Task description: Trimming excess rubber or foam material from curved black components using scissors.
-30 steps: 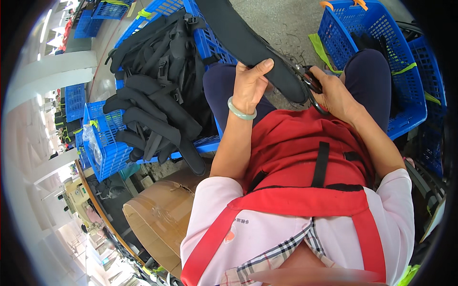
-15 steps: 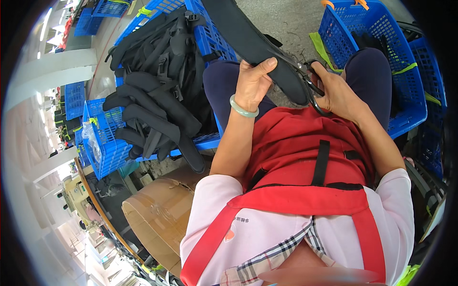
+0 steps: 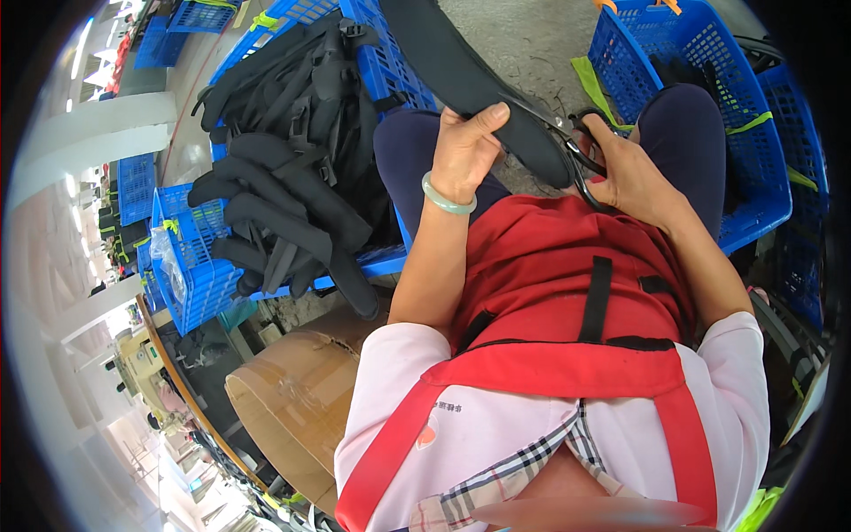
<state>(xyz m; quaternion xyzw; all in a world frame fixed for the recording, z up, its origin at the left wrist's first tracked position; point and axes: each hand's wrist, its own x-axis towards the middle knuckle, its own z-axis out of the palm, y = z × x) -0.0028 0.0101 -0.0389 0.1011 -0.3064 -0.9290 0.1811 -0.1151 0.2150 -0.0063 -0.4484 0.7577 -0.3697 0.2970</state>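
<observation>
A long black padded strap [image 3: 470, 73] slants down from the top edge to above my lap, its rounded end [image 3: 551, 167] near my red apron. My left hand [image 3: 467, 151] is closed on its near edge, thumb on top; a pale green bangle circles that wrist. In my right hand [image 3: 631, 173] is a pair of scissors [image 3: 569, 142] with black handles, fingers through the loops. The metal blades point left across the strap; whether they touch it I cannot tell.
To my left a blue crate [image 3: 386, 66] is heaped with black padded straps [image 3: 292, 222]. Another blue crate [image 3: 753, 168] with dark items stands at my right knee. A cardboard box [image 3: 292, 390] sits beside my left elbow.
A small dark tab that stuck out past the strap's far edge no longer shows. The scissor blades are more visible over the strap. Both hands have barely moved.
</observation>
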